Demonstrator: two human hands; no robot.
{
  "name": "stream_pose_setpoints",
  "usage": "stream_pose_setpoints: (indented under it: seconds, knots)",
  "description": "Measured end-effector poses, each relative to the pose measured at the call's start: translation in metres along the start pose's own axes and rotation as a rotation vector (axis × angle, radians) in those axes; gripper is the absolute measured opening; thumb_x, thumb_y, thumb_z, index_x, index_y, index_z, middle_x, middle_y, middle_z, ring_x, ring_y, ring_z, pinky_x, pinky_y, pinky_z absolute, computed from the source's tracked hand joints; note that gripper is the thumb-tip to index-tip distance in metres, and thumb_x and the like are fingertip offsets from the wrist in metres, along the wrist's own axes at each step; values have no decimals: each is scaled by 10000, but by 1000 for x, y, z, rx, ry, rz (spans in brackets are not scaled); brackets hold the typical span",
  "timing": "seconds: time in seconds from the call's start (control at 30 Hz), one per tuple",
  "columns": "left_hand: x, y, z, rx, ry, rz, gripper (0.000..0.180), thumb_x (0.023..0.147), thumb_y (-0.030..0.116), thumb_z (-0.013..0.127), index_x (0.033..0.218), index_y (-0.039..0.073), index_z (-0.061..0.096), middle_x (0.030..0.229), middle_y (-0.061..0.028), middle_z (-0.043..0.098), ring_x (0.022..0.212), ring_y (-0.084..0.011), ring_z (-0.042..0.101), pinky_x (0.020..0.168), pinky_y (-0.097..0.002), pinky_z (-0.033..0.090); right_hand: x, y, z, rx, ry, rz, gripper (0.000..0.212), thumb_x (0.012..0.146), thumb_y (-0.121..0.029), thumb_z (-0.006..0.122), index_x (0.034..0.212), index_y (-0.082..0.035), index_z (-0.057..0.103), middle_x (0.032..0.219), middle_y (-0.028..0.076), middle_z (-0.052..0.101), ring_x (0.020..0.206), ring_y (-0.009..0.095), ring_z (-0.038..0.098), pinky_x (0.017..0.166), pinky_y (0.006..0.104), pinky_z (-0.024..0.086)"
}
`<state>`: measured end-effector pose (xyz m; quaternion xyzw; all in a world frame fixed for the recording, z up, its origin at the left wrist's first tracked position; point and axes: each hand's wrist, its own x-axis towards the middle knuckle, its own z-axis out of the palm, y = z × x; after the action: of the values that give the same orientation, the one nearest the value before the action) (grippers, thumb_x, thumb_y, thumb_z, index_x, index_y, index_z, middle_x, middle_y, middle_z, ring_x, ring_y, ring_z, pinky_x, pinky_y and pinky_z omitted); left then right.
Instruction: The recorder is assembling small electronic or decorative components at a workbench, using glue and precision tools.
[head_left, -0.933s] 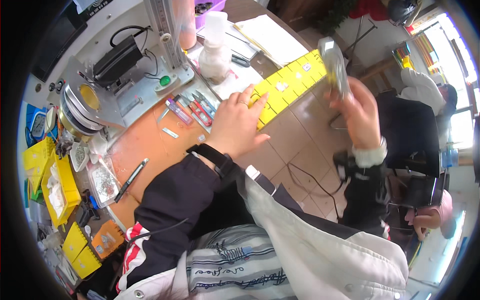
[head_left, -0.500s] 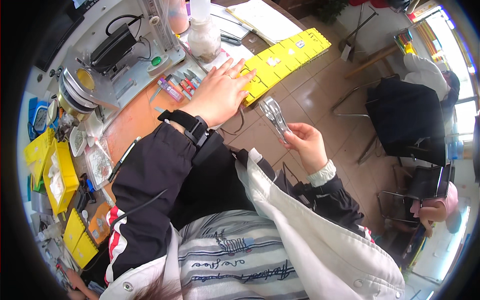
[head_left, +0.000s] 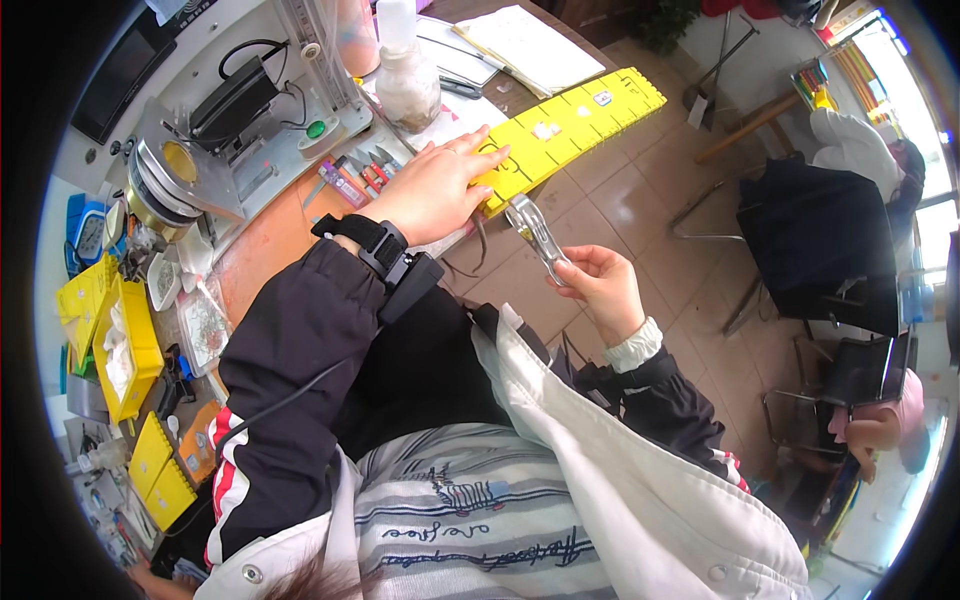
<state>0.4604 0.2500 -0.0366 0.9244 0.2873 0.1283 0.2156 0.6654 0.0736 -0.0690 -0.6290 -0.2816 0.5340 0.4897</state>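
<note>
A long yellow strip (head_left: 570, 130) with black dividing lines and a toothed edge juts past the bench edge. My left hand (head_left: 435, 190) lies on its near end, fingers stretched out and palm down. In my right hand (head_left: 603, 287), thumb and fingers pinch a silver metal clip (head_left: 540, 240) with a looped outline. The clip's upper end is at the strip's near corner, by my left fingertips; whether it touches the strip I cannot tell. Small pointed hand tools and a purple item (head_left: 342, 186) lie left of my left hand.
A cloudy bottle (head_left: 408, 95) stands behind my left hand. On the left are a metal bench device (head_left: 170, 165) and a yellow bin (head_left: 140, 345) holding white material. Papers (head_left: 530, 45) lie at the back. Chairs, one draped with dark cloth (head_left: 815, 245), and a person in pink are right.
My right hand has brought the metal clip slightly left, closer to the strip's near corner. My left hand stays on the strip. The whole view has shifted a little.
</note>
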Motion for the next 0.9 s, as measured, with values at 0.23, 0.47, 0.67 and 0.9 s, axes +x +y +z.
stream_pose_setpoints:
  seconds: [0.23,0.47,0.67,0.9]
  knots:
    - [-1,0,0,12,-3,-8,512,937,179,552,1441,148,465,1547,-184,311,1372,-351,391,1155,-505,230,2,0,2,-15,19,-14,260,867,-80,731,1059,61,628,899,101,713,791,157,704,699,239,566]
    - [-1,2,-1,28,-7,-32,508,942,186,546,1444,168,465,1551,-159,316,1379,-340,386,1151,-568,197,3,5,3,80,-15,56,251,895,-68,688,1103,51,614,933,85,706,804,144,695,697,221,561]
    - [-2,1,-1,24,-22,-40,507,945,184,538,1446,171,461,1551,-161,314,1381,-341,380,1153,-568,191,13,1,5,114,-44,11,312,872,-71,718,1133,66,618,920,89,714,791,146,699,709,227,561]
    - [-2,5,-4,36,-44,-42,517,949,152,495,1462,167,434,1568,-158,278,1412,-343,329,1153,-585,176,16,16,35,215,-29,41,348,865,-90,734,1150,69,612,907,84,713,784,133,691,690,227,550]
